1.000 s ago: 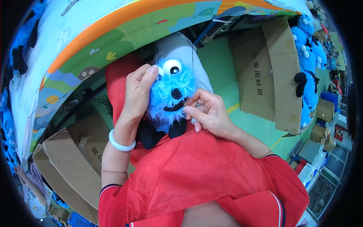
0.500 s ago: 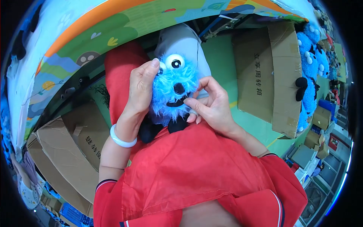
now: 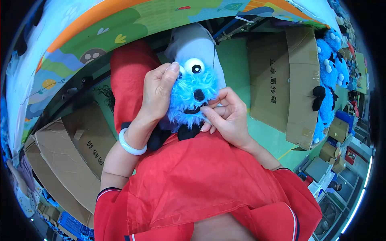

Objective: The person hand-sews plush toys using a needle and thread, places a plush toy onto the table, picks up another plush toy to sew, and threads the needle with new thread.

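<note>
A furry blue plush toy (image 3: 192,90) rests upright on my lap, its front turned to me. It has bulging white eyes, a black nose, a black mouth and black feet. My left hand (image 3: 161,90) grips the toy's left side as I see it, thumb beside one eye, which it partly covers. At the other side, my right hand (image 3: 227,116) pinches the fur by the end of the mouth (image 3: 192,110) with thumb and forefinger. Whether a thread or other small item is in that pinch, I cannot tell.
A large cardboard box (image 3: 269,80) stands at the right, with several blue plush toys (image 3: 327,100) piled beyond it. Another cardboard box (image 3: 66,160) sits low on the left. A table edge with a printed cloth (image 3: 120,30) curves across the top.
The toy and both hands have shifted slightly right in the view, and the toy is tilted a little differently. Both hands keep their hold on it.
</note>
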Motion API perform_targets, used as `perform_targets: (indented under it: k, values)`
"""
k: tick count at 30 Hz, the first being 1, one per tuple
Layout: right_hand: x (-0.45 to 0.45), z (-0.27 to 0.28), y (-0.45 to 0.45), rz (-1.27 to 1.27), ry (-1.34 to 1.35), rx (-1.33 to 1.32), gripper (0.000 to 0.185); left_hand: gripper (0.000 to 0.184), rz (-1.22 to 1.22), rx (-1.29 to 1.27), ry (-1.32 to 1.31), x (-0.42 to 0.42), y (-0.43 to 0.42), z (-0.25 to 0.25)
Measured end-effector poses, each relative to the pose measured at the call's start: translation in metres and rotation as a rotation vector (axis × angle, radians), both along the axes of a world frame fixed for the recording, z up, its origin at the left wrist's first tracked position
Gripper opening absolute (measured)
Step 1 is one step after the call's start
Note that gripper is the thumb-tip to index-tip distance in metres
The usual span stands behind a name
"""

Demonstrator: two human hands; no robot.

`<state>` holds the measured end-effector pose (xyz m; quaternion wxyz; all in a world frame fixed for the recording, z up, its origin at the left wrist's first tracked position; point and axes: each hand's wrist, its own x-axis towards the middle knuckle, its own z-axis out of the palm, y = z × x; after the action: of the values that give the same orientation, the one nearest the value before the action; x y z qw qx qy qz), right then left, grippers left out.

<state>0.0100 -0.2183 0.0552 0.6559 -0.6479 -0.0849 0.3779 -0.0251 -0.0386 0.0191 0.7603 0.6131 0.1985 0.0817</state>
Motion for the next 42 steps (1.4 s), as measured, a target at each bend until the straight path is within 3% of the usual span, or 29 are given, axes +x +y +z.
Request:
perform_targets:
  k: [5,10,14,15,19,22,24,29,35,40,42]
  values:
    - [0.002,0.009,0.009,-0.079,0.030,0.014,0.027,0.038,0.044,0.016,-0.032,-0.003,-0.005,-0.007]
    - [0.011,-0.002,0.011,-0.152,0.200,0.200,0.032,0.034,-0.010,0.070,-0.006,-0.010,-0.005,-0.008]
    - [0.019,0.000,0.013,-0.183,0.449,0.346,0.025,0.040,0.099,0.671,-0.263,-0.006,-0.002,-0.016]
    - [0.023,-0.001,0.013,-0.185,0.437,0.354,0.025,0.040,0.097,0.675,-0.276,-0.004,-0.002,-0.014]
    - [0.047,-0.007,0.009,-0.031,-0.114,0.100,0.021,0.058,0.008,0.932,-0.173,-0.002,-0.006,0.002]
    - [0.084,-0.002,0.023,-0.041,-0.325,0.051,0.009,0.059,-0.052,0.886,-0.165,0.000,-0.002,0.003]
    - [0.106,-0.003,0.037,0.215,-0.646,0.044,0.005,0.060,-0.109,0.836,-0.149,0.001,0.002,0.002]
    - [0.129,0.008,0.050,0.504,-0.426,0.088,0.005,0.061,-0.238,0.872,-0.205,0.003,0.018,0.000]
    - [0.146,-0.001,0.060,0.272,-0.277,0.207,0.005,0.061,-0.323,0.813,-0.201,0.013,0.028,0.002]
    - [0.144,-0.003,0.062,0.340,-0.597,0.220,0.004,0.065,-0.253,0.699,-0.022,0.004,0.020,0.013]
    - [0.136,-0.009,0.066,0.360,-0.927,0.212,0.004,0.067,-0.228,0.801,-0.003,0.006,0.014,0.014]
